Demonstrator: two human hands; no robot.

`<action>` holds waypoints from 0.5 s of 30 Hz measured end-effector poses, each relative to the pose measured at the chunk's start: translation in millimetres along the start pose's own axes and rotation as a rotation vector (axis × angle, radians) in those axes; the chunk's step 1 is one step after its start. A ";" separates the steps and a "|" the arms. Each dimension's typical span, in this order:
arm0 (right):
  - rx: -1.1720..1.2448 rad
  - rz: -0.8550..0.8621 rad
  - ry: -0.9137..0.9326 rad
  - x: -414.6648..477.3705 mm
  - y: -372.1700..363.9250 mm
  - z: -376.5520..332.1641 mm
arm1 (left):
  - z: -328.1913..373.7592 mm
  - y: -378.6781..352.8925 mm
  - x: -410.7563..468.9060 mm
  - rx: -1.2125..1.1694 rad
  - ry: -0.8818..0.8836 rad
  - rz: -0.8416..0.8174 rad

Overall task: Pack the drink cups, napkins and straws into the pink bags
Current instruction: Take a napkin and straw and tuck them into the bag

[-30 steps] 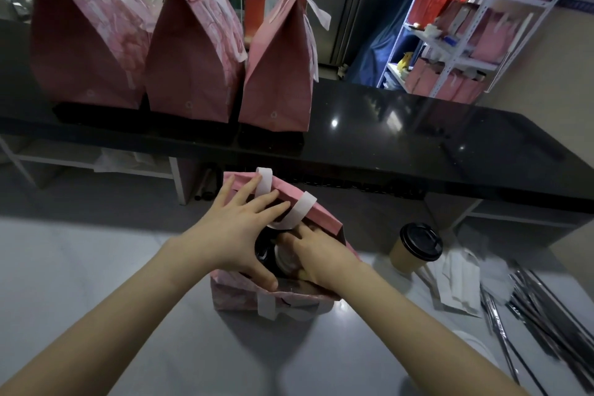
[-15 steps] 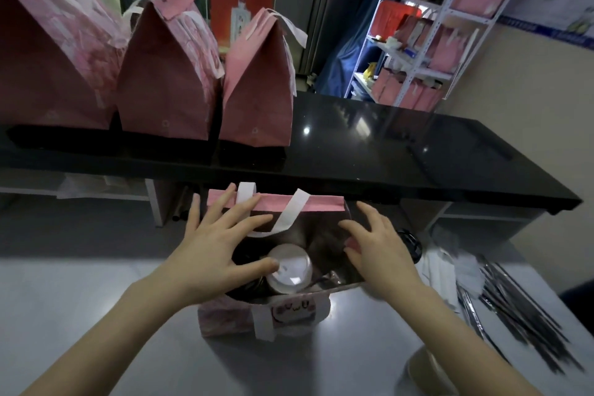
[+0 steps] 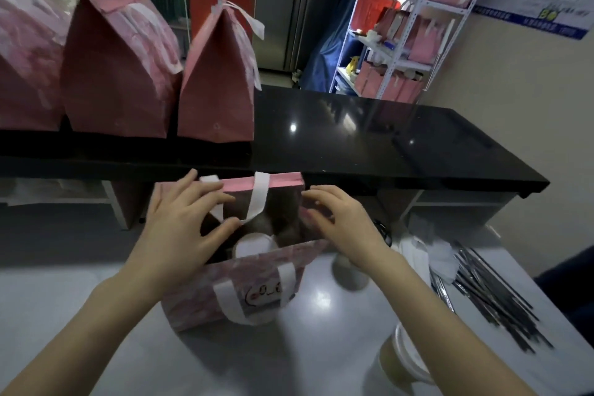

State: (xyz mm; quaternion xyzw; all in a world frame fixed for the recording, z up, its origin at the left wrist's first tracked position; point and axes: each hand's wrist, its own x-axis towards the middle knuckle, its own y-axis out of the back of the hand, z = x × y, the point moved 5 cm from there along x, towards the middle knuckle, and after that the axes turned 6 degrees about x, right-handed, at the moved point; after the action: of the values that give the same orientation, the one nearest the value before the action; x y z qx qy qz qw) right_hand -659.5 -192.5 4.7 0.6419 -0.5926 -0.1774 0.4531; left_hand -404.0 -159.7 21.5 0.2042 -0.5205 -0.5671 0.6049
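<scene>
Out of the bag's mouth came my right hand, which a second earlier had been down inside; it had moved to the right rim, and the mouth had squared up between both palms.

From the head camera, the only view I had: the open pink bag stood on the pale table just in front of the black counter; a white-lidded cup sat inside it, low against the near wall; my left hand lay spread and unclenched over the left rim, thumb beside the far white handle; my right hand was also relaxed, with its slightly bent fingertips touching the right rim and grasping nothing; the blur hid any finer contact.

Three closed pink bags stood on the counter; napkins and black straws lay to my right, well apart from the bag; another cup stood near my right forearm.

I judged the step to be holding the mouth open for the next item; to do it well I would keep the left palm steadying the thin paper wall, keep the handle from flopping over the opening, and send only the right hand for napkins and straws; these should slide down beside the cup, not onto its lid, lest it tip.
</scene>
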 end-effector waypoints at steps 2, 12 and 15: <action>-0.014 0.032 0.037 -18.4 15.9 11.5 | 24.0 1.2 2.2 0.031 -0.020 0.078; -0.125 -0.044 -0.391 -114.0 113.2 199.8 | 225.2 -144.3 29.8 -0.346 -0.173 -0.251; -0.081 -0.089 -0.456 -134.6 119.7 244.3 | 262.5 -219.3 41.6 -0.375 -0.108 -0.420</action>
State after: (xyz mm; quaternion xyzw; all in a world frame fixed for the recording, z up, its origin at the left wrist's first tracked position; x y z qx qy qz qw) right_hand -949.7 -145.6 -70.7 0.5920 -0.6429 -0.3614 0.3249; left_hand -741.5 -166.9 -47.1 0.1616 -0.3845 -0.7763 0.4727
